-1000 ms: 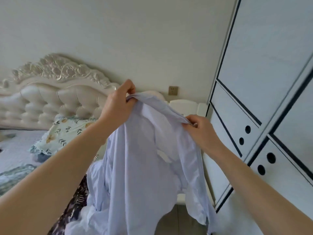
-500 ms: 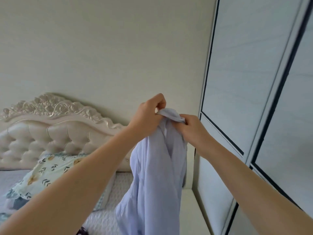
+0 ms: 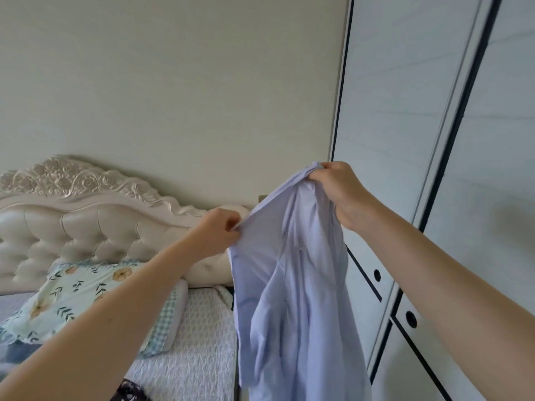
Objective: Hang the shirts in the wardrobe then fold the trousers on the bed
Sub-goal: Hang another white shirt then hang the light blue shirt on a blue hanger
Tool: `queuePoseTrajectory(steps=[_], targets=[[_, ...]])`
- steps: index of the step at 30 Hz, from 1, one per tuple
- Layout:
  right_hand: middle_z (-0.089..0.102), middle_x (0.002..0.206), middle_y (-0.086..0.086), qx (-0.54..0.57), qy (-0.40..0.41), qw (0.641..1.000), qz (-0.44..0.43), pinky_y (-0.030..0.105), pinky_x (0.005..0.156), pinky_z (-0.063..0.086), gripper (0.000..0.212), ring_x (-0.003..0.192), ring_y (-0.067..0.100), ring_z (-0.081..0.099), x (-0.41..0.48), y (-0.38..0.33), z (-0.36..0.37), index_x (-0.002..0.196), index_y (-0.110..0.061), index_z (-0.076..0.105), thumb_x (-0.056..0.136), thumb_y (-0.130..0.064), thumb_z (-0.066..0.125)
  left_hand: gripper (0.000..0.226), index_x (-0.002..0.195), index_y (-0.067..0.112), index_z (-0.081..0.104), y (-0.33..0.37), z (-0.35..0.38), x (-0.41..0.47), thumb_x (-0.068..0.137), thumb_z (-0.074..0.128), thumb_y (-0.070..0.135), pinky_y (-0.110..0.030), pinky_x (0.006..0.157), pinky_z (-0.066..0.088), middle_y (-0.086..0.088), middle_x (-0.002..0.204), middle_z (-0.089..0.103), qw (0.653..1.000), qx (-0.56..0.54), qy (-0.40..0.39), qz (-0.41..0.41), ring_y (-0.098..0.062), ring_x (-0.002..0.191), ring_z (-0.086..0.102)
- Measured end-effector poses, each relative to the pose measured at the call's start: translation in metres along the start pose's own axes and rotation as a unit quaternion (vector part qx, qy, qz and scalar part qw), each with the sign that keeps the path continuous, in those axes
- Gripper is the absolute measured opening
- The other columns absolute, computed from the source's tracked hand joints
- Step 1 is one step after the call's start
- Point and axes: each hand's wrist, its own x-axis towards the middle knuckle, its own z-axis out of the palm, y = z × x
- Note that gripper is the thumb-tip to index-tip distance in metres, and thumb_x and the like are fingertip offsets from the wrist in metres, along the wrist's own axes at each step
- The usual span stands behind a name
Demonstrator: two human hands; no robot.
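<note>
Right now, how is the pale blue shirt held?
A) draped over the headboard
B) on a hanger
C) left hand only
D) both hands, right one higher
D: the right hand grips the shirt at its top, while the left hand pinches an edge lower down.

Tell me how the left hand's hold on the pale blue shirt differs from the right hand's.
Height: the right hand is higher, by the white black-trimmed wardrobe; the left hand is lower, before the cream tufted headboard.
Grip: the right hand bunches the top of the pale blue fabric shirt; the left hand pinches an edge.
Both hold the same shirt.
</note>
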Motion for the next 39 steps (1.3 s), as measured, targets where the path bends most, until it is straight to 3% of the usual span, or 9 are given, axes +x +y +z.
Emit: queuePoseTrajectory(steps=[5, 10, 17, 19, 25, 29, 32, 35, 39], targets=[[0.058, 0.080, 0.014, -0.041, 0.020, 0.998, 0.053, 0.035, 0.070, 0.039, 0.030, 0.073, 0.024, 0.055, 0.002, -0.001, -0.019, 0.089, 0.013, 0.060, 0.070, -0.010, 0.063, 0.023, 0.053, 0.018, 0.034, -0.029, -0.014, -0.009, 0.071, 0.049, 0.019, -0.032, 0.054, 0.026, -0.005, 0.057, 0.037, 0.996, 0.040, 0.045, -0.063, -0.022, 0.060, 0.032], [0.055, 0.078, 0.013, -0.099, 0.013, 0.993, 0.054, 0.032, 0.067, 0.039, 0.021, 0.070, 0.023, 0.054, -0.004, 0.005, -0.027, 0.085, 0.009, 0.063, 0.074, -0.009, 0.064, 0.032, 0.057, 0.017, 0.048, -0.040, -0.037, -0.003, 0.081, 0.054, -0.004, -0.029, 0.053, 0.030, -0.001, 0.054, 0.044, 0.985, 0.030, 0.130, -0.107, -0.024, 0.063, 0.040], [0.049, 0.079, 0.006, -0.113, 0.011, 0.993, 0.013, 0.033, 0.068, 0.033, 0.033, 0.071, 0.019, 0.047, -0.003, 0.004, -0.023, 0.083, 0.003, 0.061, 0.069, -0.027, 0.064, 0.013, 0.084, 0.016, 0.069, -0.052, -0.037, -0.003, 0.088, 0.057, 0.011, -0.032, 0.070, 0.039, -0.007, 0.083, 0.065, 0.979, 0.050, 0.158, -0.122, -0.029, 0.083, 0.057], [0.044, 0.077, 0.004, -0.146, 0.010, 0.989, -0.011, 0.032, 0.068, 0.029, 0.017, 0.070, 0.017, 0.041, -0.001, 0.001, -0.025, 0.078, -0.013, 0.059, 0.075, -0.029, 0.060, 0.011, 0.084, 0.016, 0.066, -0.058, -0.035, -0.004, 0.090, 0.058, 0.021, -0.037, 0.072, 0.045, -0.008, 0.086, 0.065, 0.974, 0.058, 0.161, -0.150, -0.033, 0.086, 0.058], [0.055, 0.086, 0.013, -0.042, 0.028, 0.997, 0.050, 0.034, 0.071, 0.038, 0.008, 0.079, 0.024, 0.054, -0.001, 0.002, -0.038, 0.091, -0.006, 0.063, 0.087, -0.011, 0.058, 0.045, 0.087, 0.005, 0.067, -0.066, -0.033, -0.019, 0.090, 0.061, 0.049, -0.036, 0.071, 0.051, -0.012, 0.079, 0.071, 0.949, 0.087, 0.112, -0.283, -0.031, 0.074, 0.064], [0.061, 0.095, 0.015, 0.013, -0.020, 0.996, 0.089, 0.034, 0.076, 0.044, 0.011, 0.087, 0.024, 0.060, -0.004, 0.000, -0.038, 0.097, -0.003, 0.064, 0.091, -0.008, 0.058, 0.037, 0.100, -0.002, 0.059, -0.061, -0.017, -0.023, 0.096, 0.061, 0.034, -0.022, 0.042, 0.048, -0.009, 0.053, 0.068, 0.892, -0.197, 0.036, -0.406, -0.021, 0.040, 0.063], [0.063, 0.087, 0.009, 0.058, -0.058, 0.992, 0.097, 0.030, 0.072, 0.047, 0.013, 0.079, 0.020, 0.061, -0.006, -0.008, -0.035, 0.092, -0.005, 0.065, 0.094, -0.009, 0.053, 0.018, 0.111, 0.001, 0.059, -0.057, 0.005, -0.020, 0.096, 0.060, 0.013, -0.025, 0.062, 0.052, -0.011, 0.080, 0.075, 0.869, -0.337, 0.005, -0.363, -0.019, 0.069, 0.074], [0.063, 0.083, 0.006, 0.116, -0.117, 0.981, 0.104, 0.026, 0.068, 0.052, 0.018, 0.075, 0.016, 0.062, -0.008, -0.013, -0.035, 0.090, -0.007, 0.063, 0.097, -0.009, 0.047, 0.052, 0.137, 0.009, 0.051, -0.042, 0.037, -0.018, 0.088, 0.071, 0.007, -0.039, 0.090, 0.049, -0.008, 0.127, 0.063, 0.900, -0.338, -0.025, -0.275, -0.025, 0.114, 0.062], [0.062, 0.081, 0.004, 0.137, -0.156, 0.974, 0.088, 0.026, 0.069, 0.052, 0.018, 0.075, 0.015, 0.061, -0.011, -0.011, -0.034, 0.089, -0.008, 0.061, 0.098, -0.008, 0.045, 0.151, 0.156, 0.022, 0.006, -0.017, 0.083, -0.025, 0.038, 0.098, 0.039, -0.044, 0.109, 0.041, -0.001, 0.153, 0.037, 0.890, -0.379, -0.190, -0.169, -0.019, 0.136, 0.041]])
